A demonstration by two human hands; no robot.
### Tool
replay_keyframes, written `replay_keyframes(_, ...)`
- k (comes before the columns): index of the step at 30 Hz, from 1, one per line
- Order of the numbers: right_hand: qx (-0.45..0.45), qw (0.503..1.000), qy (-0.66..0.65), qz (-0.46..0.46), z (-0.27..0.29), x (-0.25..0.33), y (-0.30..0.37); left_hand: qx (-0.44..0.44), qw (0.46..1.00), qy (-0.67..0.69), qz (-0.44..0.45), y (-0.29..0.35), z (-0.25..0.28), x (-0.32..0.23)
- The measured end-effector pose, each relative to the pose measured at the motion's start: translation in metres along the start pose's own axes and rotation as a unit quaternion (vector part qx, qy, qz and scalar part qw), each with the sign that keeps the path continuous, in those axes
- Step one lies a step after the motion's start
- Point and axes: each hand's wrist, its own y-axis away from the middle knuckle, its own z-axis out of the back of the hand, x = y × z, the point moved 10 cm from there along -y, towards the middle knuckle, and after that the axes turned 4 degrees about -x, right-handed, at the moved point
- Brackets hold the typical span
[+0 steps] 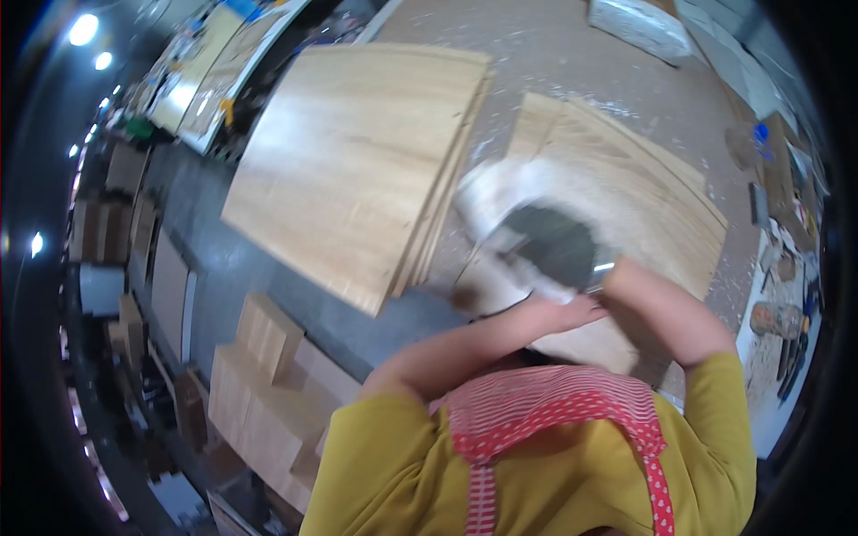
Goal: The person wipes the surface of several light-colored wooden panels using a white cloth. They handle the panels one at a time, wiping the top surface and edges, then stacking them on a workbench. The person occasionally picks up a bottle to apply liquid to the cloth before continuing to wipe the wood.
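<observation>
In front of my chest is a blurred white, bag-like thing [500,183] around a dark, rounded middle [550,241]. Motion smears it, so its exact kind does not show. My left hand [572,311] is at its near edge, fingers pressed together; what they hold is hidden. At the near right edge of the dark part, beside a small bright glint, is my right hand [615,275], bent away at the wrist with its fingers out of sight. Pale wooden panels [661,179] lie on the worktable beneath and beyond the white thing.
To the left, a stack of large wooden panels [357,152] overhangs the brown worktable [536,54]. A wrapped block [639,27] sits at the far right. Along the right edge, a side bench holds a jar [776,319] and tools. Wooden boxes [268,384] stand lower left.
</observation>
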Motion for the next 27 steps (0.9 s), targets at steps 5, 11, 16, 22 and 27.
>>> replay_keyframes(5, -0.070, 0.995, 0.071, 0.017, -0.011, -0.103, -0.056, 0.019, 0.981, -0.191, 0.004, -0.019, 0.062, -0.044)
replay_keyframes(11, -0.086, 0.973, 0.177, -0.119, 0.024, -0.160, -0.066, -0.010, 0.981, -0.192, 0.011, -0.027, 0.066, -0.040)
replay_keyframes(16, -0.071, 0.995, 0.066, 0.000, 0.016, -0.109, -0.036, 0.018, 0.981, -0.192, 0.021, -0.026, 0.062, -0.034)
replay_keyframes(22, -0.070, 0.881, 0.285, -0.372, 0.175, -0.285, -0.004, 0.025, 0.974, -0.225, 0.011, -0.029, 0.068, -0.043)
replay_keyframes(27, -0.270, 0.870, 0.107, -0.398, 0.263, -0.221, 0.126, 0.019, 0.979, -0.203, 0.018, -0.032, 0.069, -0.042)
